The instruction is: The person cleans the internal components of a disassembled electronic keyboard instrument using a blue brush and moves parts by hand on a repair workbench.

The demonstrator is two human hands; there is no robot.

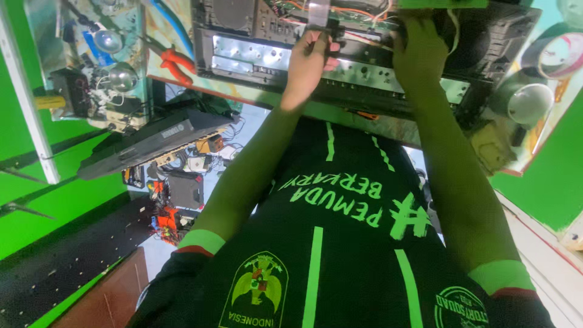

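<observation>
An opened black electronic device [243, 54] with a shiny metal panel, wires and boards lies on the bench in front of me. My left hand [310, 61] reaches into it, its fingertips pinched on a small dark connector [331, 29] below a flat grey ribbon cable [319, 9]. Further right, my right hand [422, 51] lies back-up on the device. Its fingers curl under a green circuit board [443, 3] at the top edge and are hidden. Both forearms stretch up from my dark shirt with green stripes.
Red-handled pliers [176, 64] lie on the bench left of the device. At the right are tape rolls [562, 54] and a round metal part [531, 100]. A long black unit [152, 143] and loose electronic parts [182, 188] sit lower left, against green walls [61, 206].
</observation>
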